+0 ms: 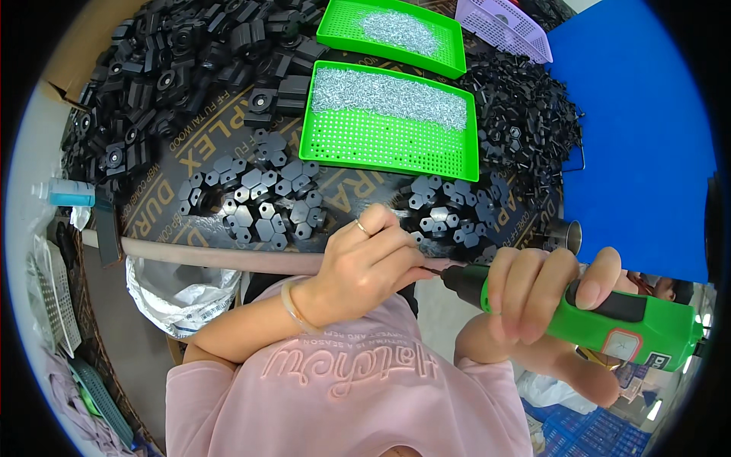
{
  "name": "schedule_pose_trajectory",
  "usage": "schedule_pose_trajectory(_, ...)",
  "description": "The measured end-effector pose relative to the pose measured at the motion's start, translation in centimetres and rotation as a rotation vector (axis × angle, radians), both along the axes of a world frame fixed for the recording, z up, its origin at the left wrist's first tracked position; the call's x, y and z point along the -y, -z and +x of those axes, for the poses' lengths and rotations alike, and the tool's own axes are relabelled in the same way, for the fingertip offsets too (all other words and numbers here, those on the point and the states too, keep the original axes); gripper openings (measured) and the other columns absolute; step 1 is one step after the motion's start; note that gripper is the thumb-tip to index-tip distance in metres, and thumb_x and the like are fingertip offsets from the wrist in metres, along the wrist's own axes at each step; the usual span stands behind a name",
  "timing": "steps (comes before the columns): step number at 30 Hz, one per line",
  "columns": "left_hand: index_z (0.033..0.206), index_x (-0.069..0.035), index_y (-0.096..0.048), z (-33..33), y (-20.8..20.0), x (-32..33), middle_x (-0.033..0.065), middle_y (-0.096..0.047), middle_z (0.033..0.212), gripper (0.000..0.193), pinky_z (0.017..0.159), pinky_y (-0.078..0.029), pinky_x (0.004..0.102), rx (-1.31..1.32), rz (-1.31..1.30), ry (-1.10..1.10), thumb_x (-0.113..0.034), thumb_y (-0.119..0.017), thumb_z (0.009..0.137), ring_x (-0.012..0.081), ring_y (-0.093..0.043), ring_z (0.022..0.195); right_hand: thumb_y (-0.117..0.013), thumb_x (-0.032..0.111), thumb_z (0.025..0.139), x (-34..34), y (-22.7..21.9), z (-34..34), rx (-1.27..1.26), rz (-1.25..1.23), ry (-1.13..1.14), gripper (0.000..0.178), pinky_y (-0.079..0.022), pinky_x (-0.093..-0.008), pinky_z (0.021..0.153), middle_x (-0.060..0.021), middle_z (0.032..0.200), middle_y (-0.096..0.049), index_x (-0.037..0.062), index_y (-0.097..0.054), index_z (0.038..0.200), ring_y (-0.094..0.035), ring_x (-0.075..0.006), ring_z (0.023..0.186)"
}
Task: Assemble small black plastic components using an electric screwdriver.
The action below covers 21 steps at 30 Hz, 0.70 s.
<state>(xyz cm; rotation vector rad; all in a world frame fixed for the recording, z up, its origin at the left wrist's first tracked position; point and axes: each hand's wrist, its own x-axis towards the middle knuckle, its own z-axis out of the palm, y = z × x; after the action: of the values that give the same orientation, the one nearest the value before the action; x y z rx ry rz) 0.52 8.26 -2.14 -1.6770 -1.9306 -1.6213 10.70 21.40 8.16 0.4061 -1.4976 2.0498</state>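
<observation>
My right hand [533, 293] is wrapped round a green and black electric screwdriver [659, 331], held nearly level with its nose towards the left. At the tip of its dark bit [431, 271], the fingers of my left hand [362, 263] are pinched together. Whatever that pinch holds is hidden or too small to name. Both hands are in front of the table's near edge, above my lap. Beyond them lie two groups of small dark grey plates with hexagonal faces, one on the left [265, 221] and one on the right [440, 217].
A green tray [306, 137] of small silvery screws stands mid-table, with a second green tray [396, 59] behind it. Black block-like parts [183, 57] heap up left, small black pieces [525, 103] right. A blue sheet [632, 137], metal cup [565, 234] and purple basket [518, 30] are on the right.
</observation>
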Motion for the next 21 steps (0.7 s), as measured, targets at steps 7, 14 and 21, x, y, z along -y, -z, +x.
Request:
schedule_pose_trajectory(7, 0.072, -0.006, -0.064, 0.0, 0.0, 0.0, 0.0024, -0.055, 0.073, 0.028, 0.056, -0.046, 0.0311, -0.022, 0.025, -0.026, -0.015, -0.080, 0.051, 0.0228, -0.052, 0.072, -0.077, 0.050, 0.076, -0.1, 1.0, -0.2, -0.090, -0.021, 0.036, 0.063, -0.042, -0.0248, 0.058, -0.0009, 0.072, -0.055, 0.0089, -0.042, 0.110, -0.052, -0.0106, 0.056)
schedule_pose_trajectory(14, 0.106, -0.004, -0.063, -0.5, -1.1, 0.4, 0.0089, -0.062, 0.099, 0.056, 0.073, -0.048, 0.0358, 0.060, -0.134, -0.063, -0.020, -0.084, 0.056, 0.0293, -0.054, 0.084, -0.075, 0.038, 0.081, -0.3, 1.7, 0.0, -0.065, 0.091, 0.093, 0.053, -0.043, -0.0277, 0.055, -0.0030, 0.071, -0.055, 0.0073, -0.042, 0.109, -0.051, -0.0134, 0.055)
schedule_pose_trajectory(21, 0.115, 0.003, -0.060, -0.2, 1.3, 1.3, 0.0153, -0.063, 0.112, 0.060, 0.088, -0.049, 0.0402, 0.183, -0.290, 0.016, -0.012, -0.082, 0.061, 0.0340, -0.058, 0.101, -0.065, 0.040, 0.090, 0.0, 3.2, -0.6, 0.078, 0.143, 0.339, 0.041, -0.038, -0.0262, 0.050, 0.0012, 0.064, -0.048, 0.0092, -0.041, 0.105, -0.044, -0.0099, 0.048)
